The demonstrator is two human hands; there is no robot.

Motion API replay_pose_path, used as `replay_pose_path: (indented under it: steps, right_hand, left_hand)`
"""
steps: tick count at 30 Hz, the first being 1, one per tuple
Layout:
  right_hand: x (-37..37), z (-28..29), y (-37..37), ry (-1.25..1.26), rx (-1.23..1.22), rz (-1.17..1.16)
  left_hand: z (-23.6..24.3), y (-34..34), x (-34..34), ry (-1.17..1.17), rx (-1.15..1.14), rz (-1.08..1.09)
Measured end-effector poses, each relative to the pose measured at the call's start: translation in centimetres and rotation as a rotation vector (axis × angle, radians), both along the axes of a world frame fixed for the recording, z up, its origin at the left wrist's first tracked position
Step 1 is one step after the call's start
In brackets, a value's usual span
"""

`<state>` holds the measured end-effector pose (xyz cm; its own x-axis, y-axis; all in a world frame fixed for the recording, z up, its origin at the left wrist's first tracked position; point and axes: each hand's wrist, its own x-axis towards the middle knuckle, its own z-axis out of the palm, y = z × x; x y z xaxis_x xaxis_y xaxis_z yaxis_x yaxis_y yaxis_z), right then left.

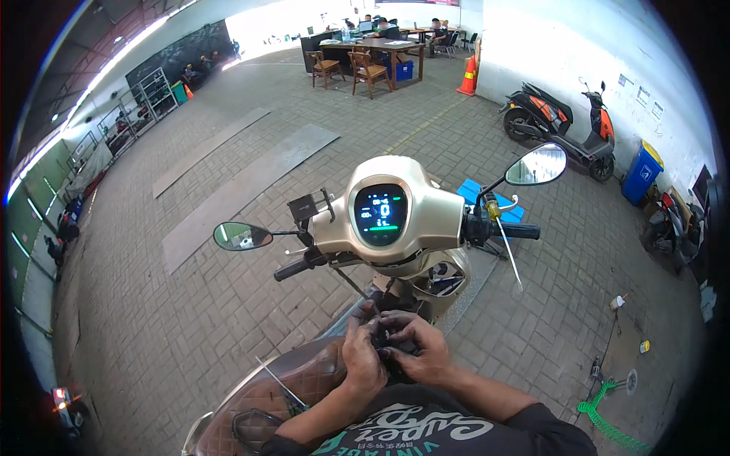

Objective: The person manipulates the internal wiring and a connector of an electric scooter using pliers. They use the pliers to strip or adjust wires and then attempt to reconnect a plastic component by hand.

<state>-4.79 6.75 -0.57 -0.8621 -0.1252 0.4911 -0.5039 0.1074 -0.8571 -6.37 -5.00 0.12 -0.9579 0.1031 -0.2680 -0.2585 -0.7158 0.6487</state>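
My left hand (pixel 363 359) and my right hand (pixel 423 351) meet in front of my body, above the front of the brown quilted seat (pixel 310 366). Their fingers are closed around a small dark part, mostly hidden between them; its kind cannot be made out. Just beyond is a gold scooter (pixel 404 176) with its round dash display (pixel 382 215) lit. A screwdriver (pixel 496 211) with a yellow handle rests at the right handlebar, its long shaft pointing down. Near my left forearm, a thin metal rod (pixel 272 372) and a dark cable loop (pixel 255 427) lie on the seat.
Mirrors (pixel 537 164) stick out on both sides of the handlebar. An orange and black scooter (pixel 563 125) stands by the right wall, near a blue bin (pixel 643 172). A green coiled hose (pixel 601 410) lies at the lower right. People sit around a wooden desk (pixel 372 52) far back.
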Motion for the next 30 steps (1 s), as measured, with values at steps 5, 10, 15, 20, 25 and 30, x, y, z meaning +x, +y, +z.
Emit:
replay_pose_path:
  steps: [5,10,15,20,25,30]
  right_hand:
    - [0.1,-0.2,-0.2,-0.051,-0.041,-0.004]
    - [0.4,0.3,-0.5,-0.093,-0.088,-0.034]
    - [0.4,0.3,-0.7,-0.077,-0.025,-0.054]
    - [0.3,-0.4,-0.9,-0.027,-0.056,-0.039]
    - [0.3,-0.3,-1.0,-0.06,-0.079,-0.064]
    - [0.3,-0.8,-0.8,0.105,0.059,-0.006]
  left_hand:
    - [-0.2,-0.3,0.0,0.0,-0.016,0.0]
    - [-0.1,-0.3,0.1,0.003,-0.017,-0.012]
    - [0.2,-0.2,0.1,-0.012,-0.017,-0.002]
    - [0.4,-0.4,0.1,-0.035,0.008,-0.013]
    - [0.3,-0.4,0.1,0.001,0.006,-0.012]
    - [0.0,-0.6,0.2,-0.009,-0.001,0.005]
